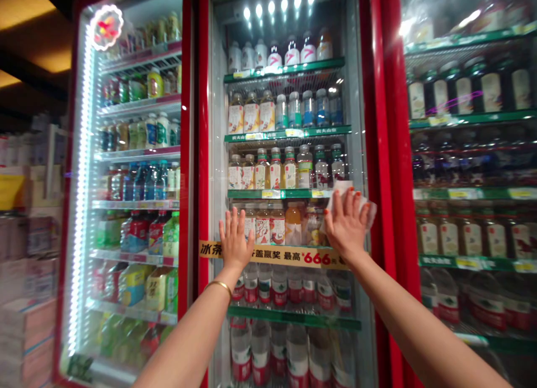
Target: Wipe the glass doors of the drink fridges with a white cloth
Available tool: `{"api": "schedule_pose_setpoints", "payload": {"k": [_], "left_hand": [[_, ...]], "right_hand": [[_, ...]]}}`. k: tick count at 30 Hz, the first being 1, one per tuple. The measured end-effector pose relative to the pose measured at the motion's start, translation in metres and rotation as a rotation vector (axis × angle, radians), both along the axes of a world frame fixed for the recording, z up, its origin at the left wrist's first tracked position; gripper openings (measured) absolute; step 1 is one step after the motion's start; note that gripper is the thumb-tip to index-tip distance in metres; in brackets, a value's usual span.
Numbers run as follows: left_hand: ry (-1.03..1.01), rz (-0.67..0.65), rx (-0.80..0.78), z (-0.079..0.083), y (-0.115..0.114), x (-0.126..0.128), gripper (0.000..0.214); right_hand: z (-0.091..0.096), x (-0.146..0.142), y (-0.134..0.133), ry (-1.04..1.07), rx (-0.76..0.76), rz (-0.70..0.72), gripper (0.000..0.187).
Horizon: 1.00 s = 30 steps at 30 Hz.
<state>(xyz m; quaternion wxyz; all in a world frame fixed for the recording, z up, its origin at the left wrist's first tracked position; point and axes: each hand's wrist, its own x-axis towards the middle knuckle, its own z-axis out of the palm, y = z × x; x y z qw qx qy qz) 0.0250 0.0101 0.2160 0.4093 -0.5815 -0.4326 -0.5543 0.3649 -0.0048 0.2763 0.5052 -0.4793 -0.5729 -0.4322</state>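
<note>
My left hand (pixel 236 240) lies flat with fingers apart against the glass door (pixel 289 200) of the middle drinks fridge, and it holds nothing. A gold bangle (pixel 221 285) circles that wrist. Towards the door's right side, my right hand (pixel 348 220) presses a white tissue (pixel 370 213) to the glass, its fingers spread over it. The tissue's edges stick out above and beside the fingers. Between the hands, a yellow promotional strip (pixel 271 255) with black and red print crosses the door; the left hand covers part of it.
A red-framed fridge (pixel 184 170) of cans and bottles stands on the left. Another glass-fronted fridge (pixel 474 192) is on the right. Shelves of bottled drinks (pixel 291 114) show behind the middle glass. Stacked boxes (pixel 31 332) sit at the far left, blurred.
</note>
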Motion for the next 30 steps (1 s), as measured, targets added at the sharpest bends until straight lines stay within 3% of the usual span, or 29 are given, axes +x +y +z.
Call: {"api": "schedule_pose_setpoints", "payload": {"k": [2,3,6,8,10,12,14,16,17,18,20,22,24,26,28,30], "left_hand": [[0.004,-0.001,0.013,0.000,0.001,0.000,0.074],[0.006,-0.004,0.020,-0.001,0.001,0.000,0.074],[0.015,-0.026,0.039,-0.002,0.001,0.000,0.074],[0.022,-0.044,0.052,-0.002,-0.001,-0.002,0.073],[0.035,-0.059,0.062,0.000,-0.006,-0.008,0.070],[0.064,-0.067,0.066,0.005,-0.010,-0.017,0.066],[0.091,-0.069,0.067,0.012,-0.012,-0.026,0.064],[0.085,-0.059,0.078,0.017,-0.010,-0.031,0.068],[0.069,-0.051,0.090,0.019,-0.007,-0.032,0.072],[0.050,-0.042,0.104,0.019,-0.004,-0.032,0.075],[0.021,-0.029,0.136,0.018,0.001,-0.030,0.078],[0.003,-0.031,0.167,0.015,0.005,-0.029,0.078],[0.000,-0.042,0.179,0.013,0.006,-0.028,0.076],[0.002,-0.053,0.179,0.011,0.005,-0.028,0.075],[-0.008,-0.046,0.179,0.010,0.005,-0.028,0.075],[-0.027,-0.020,0.197,0.008,0.005,-0.029,0.076]], "right_hand": [[0.010,-0.028,-0.001,0.060,0.033,-0.011,0.082],[0.009,-0.046,-0.003,-0.008,0.036,0.003,0.081],[-0.018,-0.084,-0.016,-0.492,0.028,0.101,0.070],[-0.036,-0.078,-0.024,-0.737,0.039,0.145,0.058],[-0.035,-0.046,-0.029,-0.790,0.056,0.141,0.057],[-0.010,-0.010,-0.026,-0.650,0.081,0.096,0.066],[0.029,0.004,-0.018,-0.382,0.095,0.050,0.073],[0.059,-0.016,-0.008,-0.170,0.079,0.037,0.076],[0.065,-0.035,-0.005,-0.170,0.056,0.054,0.075],[0.064,-0.058,-0.004,-0.258,0.027,0.089,0.073],[0.053,-0.097,-0.005,-0.641,-0.026,0.194,0.065],[0.046,-0.117,-0.008,-1.037,-0.064,0.292,0.054],[0.064,-0.119,-0.008,-1.188,-0.077,0.319,0.049],[0.106,-0.118,-0.005,-1.078,-0.069,0.287,0.056],[0.146,-0.130,-0.001,-0.740,-0.040,0.221,0.061],[0.158,-0.156,0.002,-0.466,-0.025,0.178,0.062]]}}
